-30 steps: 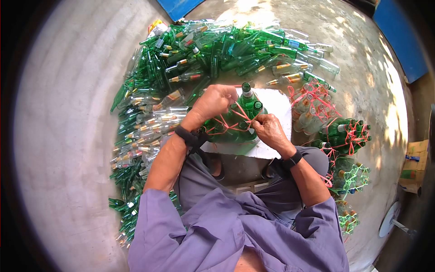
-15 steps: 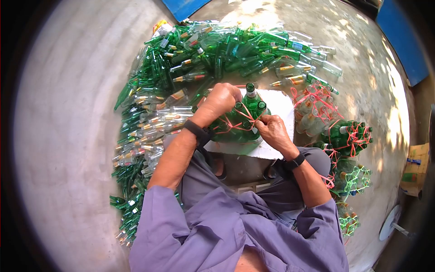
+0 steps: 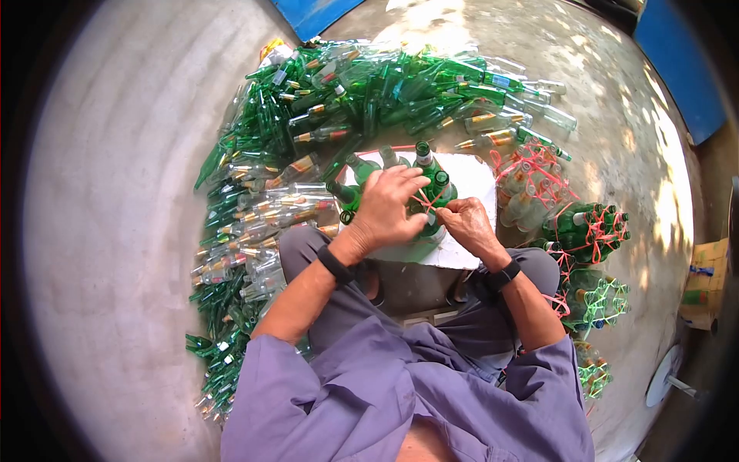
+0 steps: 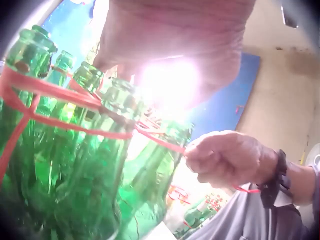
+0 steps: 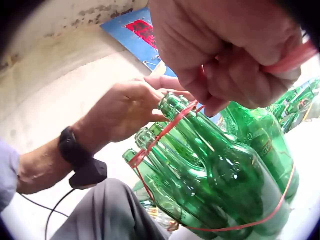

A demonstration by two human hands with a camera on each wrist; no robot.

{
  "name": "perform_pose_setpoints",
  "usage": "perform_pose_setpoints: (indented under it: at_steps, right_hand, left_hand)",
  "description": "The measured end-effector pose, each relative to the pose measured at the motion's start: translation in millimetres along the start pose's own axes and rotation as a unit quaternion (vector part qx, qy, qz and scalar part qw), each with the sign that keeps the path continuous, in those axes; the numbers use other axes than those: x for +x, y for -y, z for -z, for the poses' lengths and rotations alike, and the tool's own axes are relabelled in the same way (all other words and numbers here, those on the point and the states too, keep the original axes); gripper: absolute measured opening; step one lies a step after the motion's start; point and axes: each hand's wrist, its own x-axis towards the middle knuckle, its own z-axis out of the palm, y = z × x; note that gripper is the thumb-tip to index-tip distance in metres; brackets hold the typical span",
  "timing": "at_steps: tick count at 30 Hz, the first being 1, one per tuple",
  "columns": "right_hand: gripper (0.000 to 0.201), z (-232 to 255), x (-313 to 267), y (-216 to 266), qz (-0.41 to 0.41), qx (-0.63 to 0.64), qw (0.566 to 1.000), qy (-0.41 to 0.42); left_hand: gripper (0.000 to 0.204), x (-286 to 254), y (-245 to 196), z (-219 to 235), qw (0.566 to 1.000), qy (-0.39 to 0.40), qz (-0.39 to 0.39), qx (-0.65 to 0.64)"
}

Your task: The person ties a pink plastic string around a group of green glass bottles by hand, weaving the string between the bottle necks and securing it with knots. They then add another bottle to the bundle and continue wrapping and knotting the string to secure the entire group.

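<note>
A cluster of green glass bottles point(image 3: 425, 158) stands upright on a white board point(image 3: 479, 181) between the person's knees. Pink plastic twine point(image 5: 175, 122) runs round the bottle necks, and another loop circles the bodies lower down. From the right side, the right hand point(image 3: 467, 222) pinches a length of this twine, pulled taut from the necks in the left wrist view. The left hand point(image 3: 391, 206) is spread over the bottle tops with fingers extended, covering several of the necks. Its fingertips lie right behind the necks in the right wrist view.
Loose green and clear bottles point(image 3: 269, 123) lie heaped on the floor ahead and to the left. On the right stand bundles of clear bottles point(image 3: 531, 181) and green bottles point(image 3: 589, 227) tied with pink twine, and others with green twine point(image 3: 604, 304). A cardboard box point(image 3: 704, 281) sits at far right.
The left hand has come down and nearer the person from beside the far necks, going from a closed grip on the twine to spread fingers over the bottles. The right hand stays at the twine.
</note>
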Motion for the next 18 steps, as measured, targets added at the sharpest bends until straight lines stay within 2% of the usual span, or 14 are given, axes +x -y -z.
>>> perform_pose_setpoints:
  at_steps: [2,4,6,8,10,13,18]
  right_hand:
    - [0.035,0.1,0.9,-1.7,-0.002,-0.004,1.000,-0.006]
    - [0.035,0.6,-2.2,-0.1,0.009,-0.007,1.000,-0.008]
    - [0.035,1.8,-4.9,-1.0,0.017,-0.010,1.000,-0.013]
    - [0.033,0.4,-6.6,-4.2,0.067,-0.028,0.996,-0.042]
    - [0.034,3.4,-8.4,-2.6,0.071,-0.018,0.997,-0.036]
    - [0.033,8.0,-7.1,-6.7,0.083,-0.086,0.992,-0.030]
    - [0.034,11.8,-11.9,-7.9,0.109,-0.081,0.990,-0.038]
  left_hand:
    - [0.042,-8.8,-2.0,-12.7,1.000,0.016,0.015,0.020]
    - [0.043,-11.6,-4.9,-19.8,0.991,0.042,0.002,0.128]
    - [0.044,-10.6,-6.6,-23.8,0.991,0.041,0.009,0.124]
    - [0.043,-10.1,-9.8,-23.4,0.989,0.036,0.028,0.139]
    - [0.042,-9.9,-7.8,-24.3,0.989,0.036,0.020,0.140]
    - [0.045,-10.6,-6.8,-24.5,0.988,0.043,0.013,0.151]
    - [0.048,-8.9,-9.7,-26.1,0.985,0.047,0.027,0.163]
